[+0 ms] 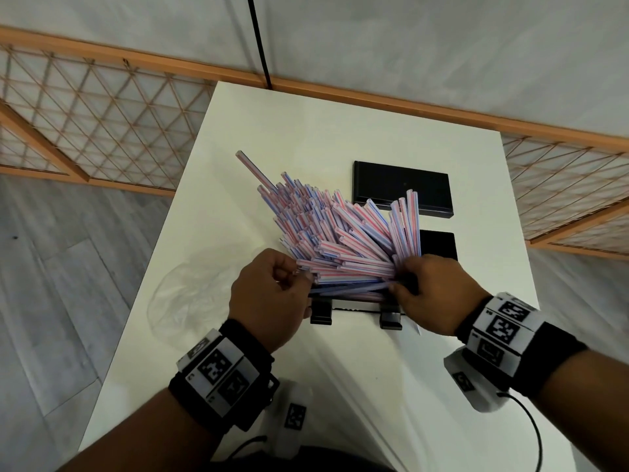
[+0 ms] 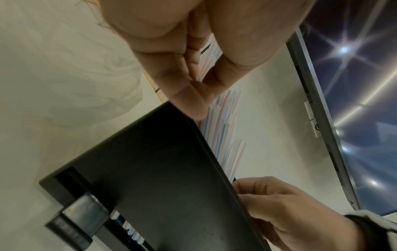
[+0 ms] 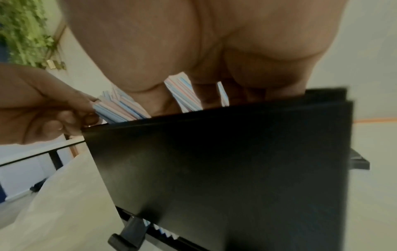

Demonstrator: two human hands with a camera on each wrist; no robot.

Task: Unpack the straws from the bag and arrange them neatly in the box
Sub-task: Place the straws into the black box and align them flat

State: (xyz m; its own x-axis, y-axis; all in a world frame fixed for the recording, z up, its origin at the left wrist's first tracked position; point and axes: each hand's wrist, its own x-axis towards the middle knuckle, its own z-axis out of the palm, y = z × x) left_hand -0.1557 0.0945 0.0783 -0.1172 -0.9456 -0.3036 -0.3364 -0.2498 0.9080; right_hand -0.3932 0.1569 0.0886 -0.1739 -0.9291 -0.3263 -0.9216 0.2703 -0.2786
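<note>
A big bunch of red, white and blue striped straws (image 1: 333, 233) lies fanned out across the top of a black box (image 1: 354, 310) near the middle of the white table (image 1: 306, 124). My left hand (image 1: 292, 270) pinches the straws' near left ends with curled fingers. My right hand (image 1: 405, 277) grips the bunch at its right side. One straw sticks out toward the far left. The wrist views show the box's black wall (image 2: 150, 186) (image 3: 236, 161) with straw ends (image 2: 225, 135) (image 3: 120, 108) above its rim. The clear, crumpled bag (image 1: 183, 294) lies flat to the left of the box.
A flat black lid (image 1: 403, 189) lies at the back right, and another black piece (image 1: 440, 245) sits just behind my right hand. The table's left edge drops to a grey wood floor. A wooden lattice screen (image 1: 102, 131) runs behind the table.
</note>
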